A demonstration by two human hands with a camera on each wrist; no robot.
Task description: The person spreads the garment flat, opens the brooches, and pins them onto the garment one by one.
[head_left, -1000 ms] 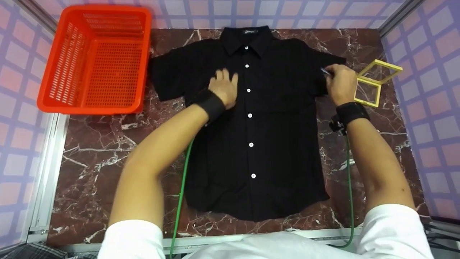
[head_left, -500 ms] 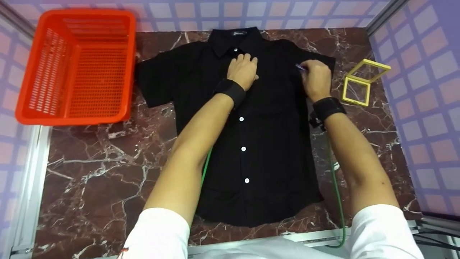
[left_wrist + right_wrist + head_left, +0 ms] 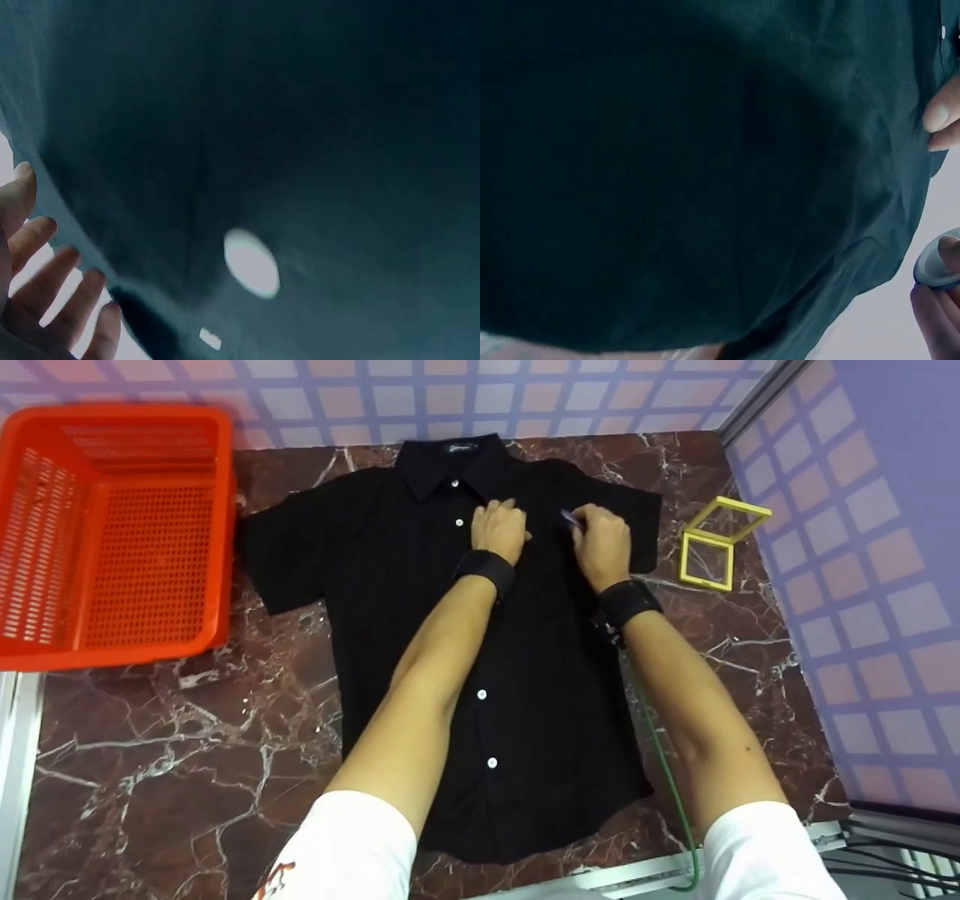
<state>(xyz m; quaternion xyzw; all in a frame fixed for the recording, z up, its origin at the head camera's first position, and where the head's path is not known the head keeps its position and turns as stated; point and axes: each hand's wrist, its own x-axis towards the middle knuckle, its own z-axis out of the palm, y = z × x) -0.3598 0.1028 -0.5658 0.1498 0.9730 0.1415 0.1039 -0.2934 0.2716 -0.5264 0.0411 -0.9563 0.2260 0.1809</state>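
A black short-sleeved shirt (image 3: pixel 420 607) lies flat and buttoned on the marble table, collar at the far side. My left hand (image 3: pixel 499 529) rests on its chest just right of the placket, below the collar. The left wrist view shows its fingers (image 3: pixel 56 296) loosely spread beside the dark cloth and a white button (image 3: pixel 251 262). My right hand (image 3: pixel 602 542) is close by on the chest and pinches a small blue-and-silver item (image 3: pixel 570 517). In the right wrist view the item (image 3: pixel 936 264) looks round, held at the fingertips over the shirt (image 3: pixel 690 172).
An open yellow-framed box (image 3: pixel 712 547) sits on the table right of the shirt's sleeve. An orange plastic basket (image 3: pixel 45 547) stands at the far left. A green cable (image 3: pixel 667 787) runs from the right wrist. Tiled walls close in the table (image 3: pixel 187 735).
The right hand has carried the small item from the shirt's right sleeve inward to the chest. The left hand has moved from the left chest across the placket to meet it.
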